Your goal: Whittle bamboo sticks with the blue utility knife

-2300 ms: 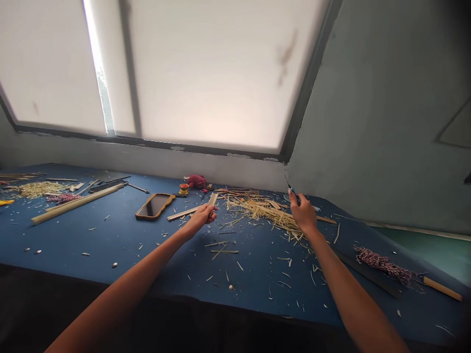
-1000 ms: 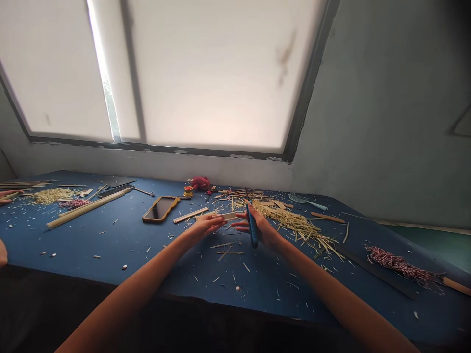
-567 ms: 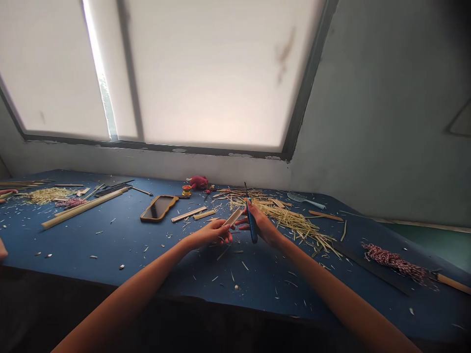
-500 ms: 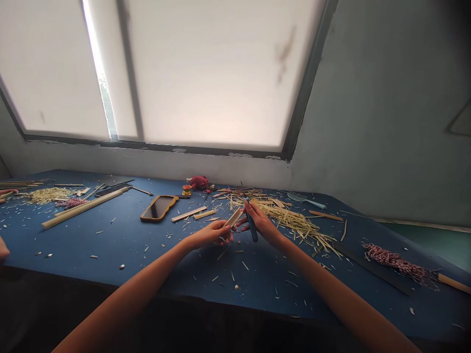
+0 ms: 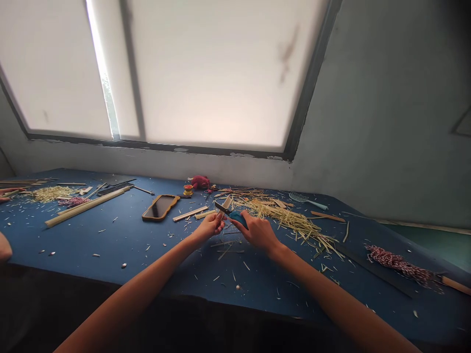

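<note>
**Pale flat wooden strip (image 5: 228, 201) in left hand (image 5: 211, 226), blue-handled knife (image 5: 238, 219) in right hand (image 5: 260, 232)**

The strip stands up out of your left fingers, its free end tilted away from you above the table. Those fingers are closed in a pinch on its near end. Your right fingers are curled round the knife's handle, thumb laid along it. The dark blade points left and crosses the strip just above your left fingertips; cannot tell how far, if at all, it bites.

Just beyond your left fingers and to their left, two pale split wooden pieces (image 5: 190, 213) lie on the blue tabletop (image 5: 147, 267). Further left of them: a dark-screened phone in a wavy yellow-brown case (image 5: 160, 208). Well left of your fingers: a long pale round pole (image 5: 88, 207), and at the edge of view another person's hand (image 5: 10, 194).

Beyond your fingertips: a red toy-like figure (image 5: 200, 182) near a small gold pot with a red top (image 5: 188, 189). Right of your right fingers: a heap of straw-coloured slivers (image 5: 294, 221); past it, a pale blue hairbrush (image 5: 308, 200). Well to their right: a red-and-white cord bundle (image 5: 399, 265).
</note>
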`<state>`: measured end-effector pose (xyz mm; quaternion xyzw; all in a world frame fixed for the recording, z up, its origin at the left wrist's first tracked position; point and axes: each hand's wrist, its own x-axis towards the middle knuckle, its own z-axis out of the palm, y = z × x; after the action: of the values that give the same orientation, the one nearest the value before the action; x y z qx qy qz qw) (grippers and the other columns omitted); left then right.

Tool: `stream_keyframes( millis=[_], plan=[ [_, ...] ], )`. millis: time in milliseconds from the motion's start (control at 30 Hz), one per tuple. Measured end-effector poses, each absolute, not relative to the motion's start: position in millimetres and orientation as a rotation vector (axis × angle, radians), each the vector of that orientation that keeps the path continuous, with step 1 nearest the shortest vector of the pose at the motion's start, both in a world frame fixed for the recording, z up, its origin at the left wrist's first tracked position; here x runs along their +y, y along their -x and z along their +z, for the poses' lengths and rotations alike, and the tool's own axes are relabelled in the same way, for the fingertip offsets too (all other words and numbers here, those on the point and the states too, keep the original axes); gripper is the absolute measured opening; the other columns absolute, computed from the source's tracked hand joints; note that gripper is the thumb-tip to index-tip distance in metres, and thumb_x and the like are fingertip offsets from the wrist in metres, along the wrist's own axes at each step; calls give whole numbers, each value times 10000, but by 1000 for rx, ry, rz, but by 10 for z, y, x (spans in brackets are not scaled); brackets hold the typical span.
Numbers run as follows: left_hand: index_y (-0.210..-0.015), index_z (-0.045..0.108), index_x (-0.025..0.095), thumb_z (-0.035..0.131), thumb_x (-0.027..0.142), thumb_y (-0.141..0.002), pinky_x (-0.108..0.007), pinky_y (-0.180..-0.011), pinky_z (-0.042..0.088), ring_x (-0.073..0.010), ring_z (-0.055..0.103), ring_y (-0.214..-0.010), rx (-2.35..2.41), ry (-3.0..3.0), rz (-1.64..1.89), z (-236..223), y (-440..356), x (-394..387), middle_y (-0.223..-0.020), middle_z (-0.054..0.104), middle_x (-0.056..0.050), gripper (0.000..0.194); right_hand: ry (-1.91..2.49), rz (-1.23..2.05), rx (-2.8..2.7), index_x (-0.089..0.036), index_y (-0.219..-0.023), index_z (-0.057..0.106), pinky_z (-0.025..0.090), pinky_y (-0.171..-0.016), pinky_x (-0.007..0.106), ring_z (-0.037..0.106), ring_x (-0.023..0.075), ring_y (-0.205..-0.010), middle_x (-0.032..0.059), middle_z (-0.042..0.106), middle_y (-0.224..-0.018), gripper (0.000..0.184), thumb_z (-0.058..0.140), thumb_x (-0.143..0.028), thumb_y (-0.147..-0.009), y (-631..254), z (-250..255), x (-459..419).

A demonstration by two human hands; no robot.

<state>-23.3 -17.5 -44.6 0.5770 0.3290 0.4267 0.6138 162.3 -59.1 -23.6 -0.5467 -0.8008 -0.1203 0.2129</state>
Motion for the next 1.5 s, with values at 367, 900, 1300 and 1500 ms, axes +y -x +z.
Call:
stream_keyframes(
  millis=[367, 900, 1300, 1500],
  plan=[
    [-636, 468, 156, 493, 454, -825, -202, -456, 246, -57, 367, -425, 875, -1415, 992, -497, 221, -157, -504, 455, 38, 354, 1573, -552, -2310, -187, -992, 497, 238, -482, 253, 672, 234, -656, 89, 686, -737, 630, 52, -626, -910, -1539, -338, -582],
    [-644, 446, 170, 492, 390, -833, -202, -423, 204, -54, 323, -392, 957, -1389, 998, -455, 210, -169, -475, 422, 53, 293, 1560, -493, -2344, -182, -996, 513, 256, -490, 245, 664, 226, -637, 82, 677, -696, 625, 80, -625, -917, -1619, -373, -546],
    [-733, 439, 173, 455, 470, -873, -191, -427, 245, -52, 336, -410, 731, -1449, 988, -356, 193, -374, -519, 383, 64, 329, 1999, -400, -2024, -171, -1018, 577, 366, -532, 277, 646, 231, -642, 122, 676, -734, 733, 66, -677, -877, -2170, -249, -183],
    [-726, 437, 171, 475, 483, -860, -192, -419, 240, -52, 322, -402, 785, -1395, 1116, -394, 176, -343, -499, 366, 68, 341, 1954, -440, -1819, -182, -1025, 560, 310, -531, 277, 647, 249, -688, 110, 667, -720, 736, 9, -650, -889, -2358, -101, -215]
  ],
)
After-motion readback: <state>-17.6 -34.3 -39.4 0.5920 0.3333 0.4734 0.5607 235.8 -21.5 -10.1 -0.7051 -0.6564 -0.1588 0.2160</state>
